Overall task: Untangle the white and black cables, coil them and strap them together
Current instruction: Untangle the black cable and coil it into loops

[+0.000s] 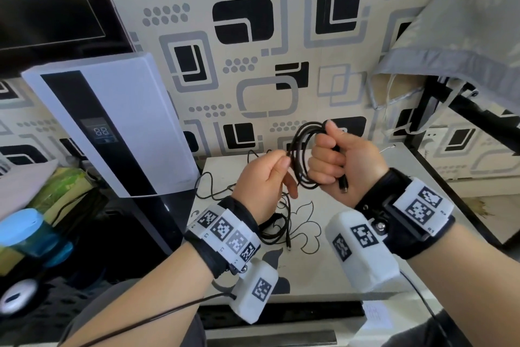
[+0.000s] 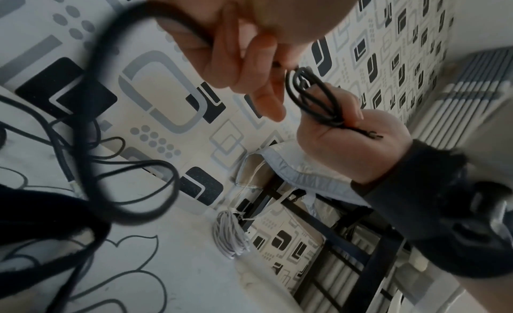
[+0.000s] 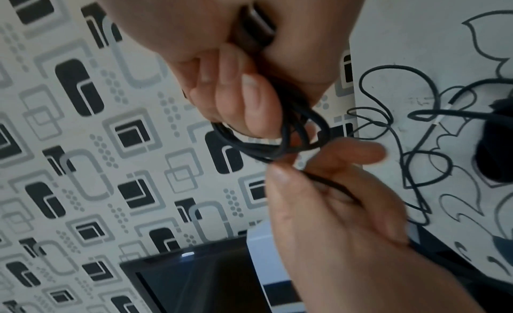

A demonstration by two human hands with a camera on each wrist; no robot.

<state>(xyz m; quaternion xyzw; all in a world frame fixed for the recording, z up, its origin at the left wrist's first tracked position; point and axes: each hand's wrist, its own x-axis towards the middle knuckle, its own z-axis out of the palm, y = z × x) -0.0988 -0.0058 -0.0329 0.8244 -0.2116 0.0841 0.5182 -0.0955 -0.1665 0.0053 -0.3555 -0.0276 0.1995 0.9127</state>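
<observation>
A: Right hand (image 1: 342,162)?

B: Fingers curled into a fist around several loops of the black cable (image 1: 301,155). The coil hangs to the left of the fist, raised above the worktop (image 1: 394,270). 1 plug end (image 1: 342,185) sticks out below the little finger.

A: Left hand (image 1: 263,180)?

B: Thumb and forefinger pinch a single strand of the same black cable just beside the coil, close to the right fingers. The other fingers (image 1: 291,187) are loosely extended beneath the pinch. From the right wrist view the strand runs from the pinch down across the left palm.

A: Rest of the black cable?

B: Slack falls from the left fingers to the worktop and lies there in loose, overlapping loops under and behind the left wrist. A second plug end (image 1: 288,245) rests on the surface below the left hand.

A: White cable?

B: Seen in the left wrist view only: a bundled white cable (image 2: 230,236) lying on the worktop near its far edge, well apart from both hands, touched by neither.

A: Surroundings?

B: A white and black appliance (image 1: 112,124) with a small display stands beyond the left hand. A grey cloth (image 1: 461,37) hangs over a black frame above and to the right of the right hand. Patterned wallpaper (image 1: 253,37) behind.
</observation>
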